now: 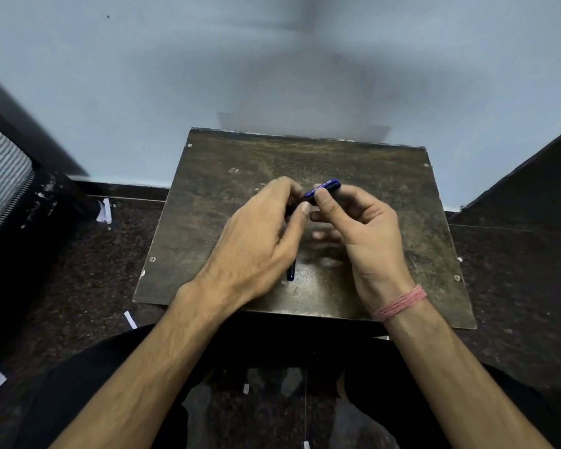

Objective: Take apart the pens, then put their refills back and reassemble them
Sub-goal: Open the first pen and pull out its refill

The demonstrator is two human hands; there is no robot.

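Observation:
A blue pen (325,188) with white lettering is held above the middle of a worn dark wooden board (386,196). My right hand (360,234) pinches its blue barrel between thumb and fingers. My left hand (259,234) grips the pen's other, darker end, which is mostly hidden by the fingers. A second dark blue pen (292,270) lies on the board below my left hand, only its near end showing. No loose refill can be seen.
The board rests on a low stand against a pale blue wall (272,59). Dark speckled floor (94,260) lies on both sides, with scraps of white paper (104,211) at the left. A dark slanted surface (531,176) stands at the right.

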